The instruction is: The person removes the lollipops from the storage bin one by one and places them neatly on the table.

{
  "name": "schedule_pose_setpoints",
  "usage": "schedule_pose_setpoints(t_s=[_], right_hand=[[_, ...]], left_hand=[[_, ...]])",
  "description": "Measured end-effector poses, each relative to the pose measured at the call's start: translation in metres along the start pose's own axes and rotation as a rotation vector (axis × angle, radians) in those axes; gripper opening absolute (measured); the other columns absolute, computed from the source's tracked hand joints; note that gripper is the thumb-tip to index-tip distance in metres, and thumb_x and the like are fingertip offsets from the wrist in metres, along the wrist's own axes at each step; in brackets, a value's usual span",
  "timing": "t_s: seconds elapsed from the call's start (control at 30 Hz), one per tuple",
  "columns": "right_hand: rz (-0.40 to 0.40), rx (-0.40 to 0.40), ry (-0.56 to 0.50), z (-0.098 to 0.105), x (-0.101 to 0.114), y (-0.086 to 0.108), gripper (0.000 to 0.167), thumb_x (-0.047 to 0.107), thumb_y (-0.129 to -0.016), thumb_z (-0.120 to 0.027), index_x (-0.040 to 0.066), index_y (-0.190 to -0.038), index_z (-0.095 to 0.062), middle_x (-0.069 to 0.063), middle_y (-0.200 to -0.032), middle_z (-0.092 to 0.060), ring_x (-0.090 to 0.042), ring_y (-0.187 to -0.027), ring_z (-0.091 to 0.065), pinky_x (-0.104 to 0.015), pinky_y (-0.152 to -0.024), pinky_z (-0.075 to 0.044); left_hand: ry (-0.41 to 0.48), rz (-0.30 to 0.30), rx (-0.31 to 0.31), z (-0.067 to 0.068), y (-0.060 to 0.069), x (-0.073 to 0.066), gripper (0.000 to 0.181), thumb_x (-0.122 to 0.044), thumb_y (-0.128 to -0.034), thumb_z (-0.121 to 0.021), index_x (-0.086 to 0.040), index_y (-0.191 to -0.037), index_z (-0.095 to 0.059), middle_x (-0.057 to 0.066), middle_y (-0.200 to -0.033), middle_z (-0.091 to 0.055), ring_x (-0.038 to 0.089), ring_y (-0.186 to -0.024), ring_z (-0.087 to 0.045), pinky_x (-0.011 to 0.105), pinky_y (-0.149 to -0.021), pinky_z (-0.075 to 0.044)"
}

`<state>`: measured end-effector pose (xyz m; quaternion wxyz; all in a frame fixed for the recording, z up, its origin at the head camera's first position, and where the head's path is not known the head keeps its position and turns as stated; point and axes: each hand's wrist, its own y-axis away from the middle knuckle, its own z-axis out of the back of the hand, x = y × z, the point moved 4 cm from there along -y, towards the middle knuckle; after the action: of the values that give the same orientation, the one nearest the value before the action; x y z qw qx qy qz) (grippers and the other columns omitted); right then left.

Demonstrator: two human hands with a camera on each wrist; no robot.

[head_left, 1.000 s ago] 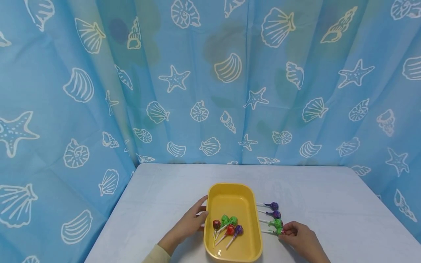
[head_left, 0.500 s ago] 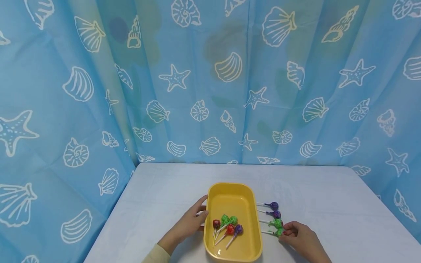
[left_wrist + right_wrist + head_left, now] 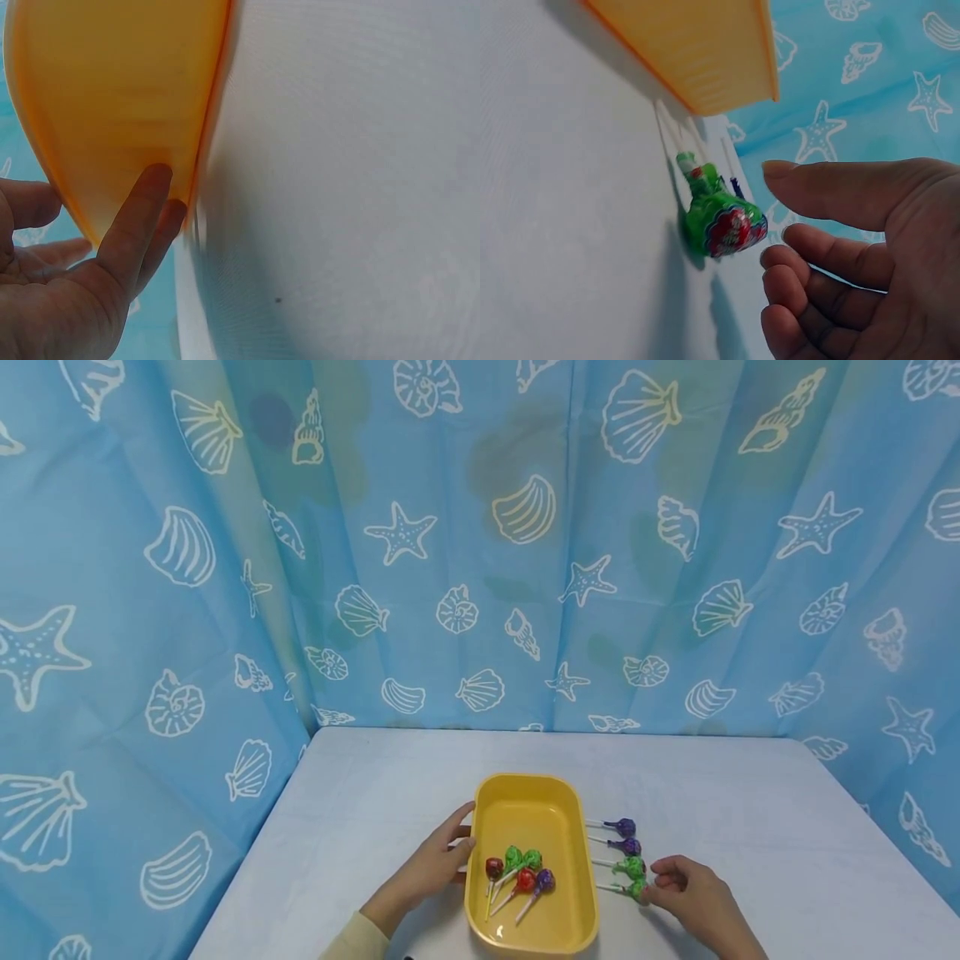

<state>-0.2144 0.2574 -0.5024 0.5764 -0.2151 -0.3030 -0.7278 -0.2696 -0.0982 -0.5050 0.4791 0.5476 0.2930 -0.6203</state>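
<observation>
We find the nearest green lollipop [image 3: 638, 892] on the white table [image 3: 375, 827], last in a row of four just right of the yellow tray [image 3: 540, 935]. Its wrapped head points right, its stick left toward the tray; long axis crosswise to the tray's, which runs away from the person. The right hand [image 3: 697, 897] is beside that head, thumb and loosely bent fingers parted; the right wrist view shows a gap and nothing pinched. In that view the lollipop's head masks most of its neighbours; we make out only sticks and a sliver of purple wrapper.

The farther green lollipop [image 3: 632, 867] and two purple lollipops [image 3: 622, 846] lie roughly parallel. We cannot tell whether the stick tips touch the tray.

The left hand [image 3: 435, 866] has its fingers extended against the tray's left wall; one is partly covered by another in the left wrist view, where the tray is cut off above. Five lollipops [image 3: 525, 881] lie inside, some sticks overlapping. A dark object at the lower frame edge is too cropped to identify.
</observation>
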Motion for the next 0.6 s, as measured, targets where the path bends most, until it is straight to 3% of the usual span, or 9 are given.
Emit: schedule_pose_setpoints(t_s=[0.23, 0.6], right_hand=[[0.032, -0.026, -0.015, 0.005, 0.015, -0.001, 0.045, 0.028, -0.082, -0.084, -0.004, -0.108, -0.067, -0.001, -0.089, -0.067, -0.017, -0.081, -0.062, -0.038, -0.069, -0.058], [0.120, -0.070, -0.052, 0.007, 0.039, -0.002, 0.043, 0.028, -0.085, -0.083, 0.000, -0.114, -0.069, -0.002, -0.099, -0.072, -0.025, -0.096, -0.068, -0.051, -0.087, -0.059]], left_hand=[[-0.033, -0.015, -0.002, 0.000, 0.000, -0.001, 0.059, -0.014, -0.1063, -0.049, -0.017, -0.161, -0.028, 0.026, -0.147, -0.047, 0.042, -0.122, -0.058, 0.043, -0.080, -0.064], [-0.036, -0.004, -0.014, -0.001, 0.001, -0.003, 0.058, -0.013, -0.1062, -0.050, -0.017, -0.161, -0.030, 0.026, -0.146, -0.048, 0.042, -0.121, -0.059, 0.043, -0.080, -0.064]])
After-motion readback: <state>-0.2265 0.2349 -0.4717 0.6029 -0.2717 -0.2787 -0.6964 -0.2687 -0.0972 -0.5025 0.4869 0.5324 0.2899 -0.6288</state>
